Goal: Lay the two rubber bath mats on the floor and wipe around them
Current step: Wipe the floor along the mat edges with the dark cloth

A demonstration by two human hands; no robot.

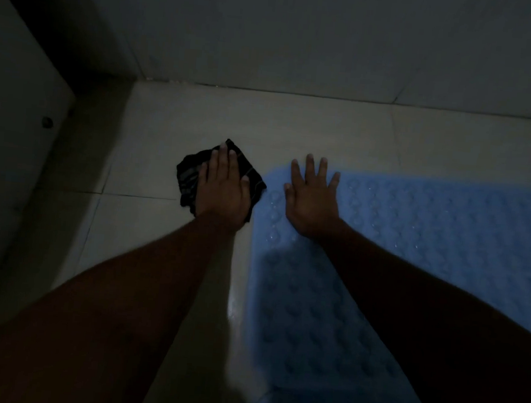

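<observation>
Left hand, fingers straight, presses a dark cloth to the floor just left of the blue bath mat, itself pinned by the splayed right hand.

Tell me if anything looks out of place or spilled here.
Nothing stands out: the blue mat lies flat under the right hand, the left hand presses the dark cloth on the tile floor beside it.

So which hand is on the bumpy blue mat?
The right hand, spread flat on the mat; the left hand presses a dark cloth on the tiles.
</observation>
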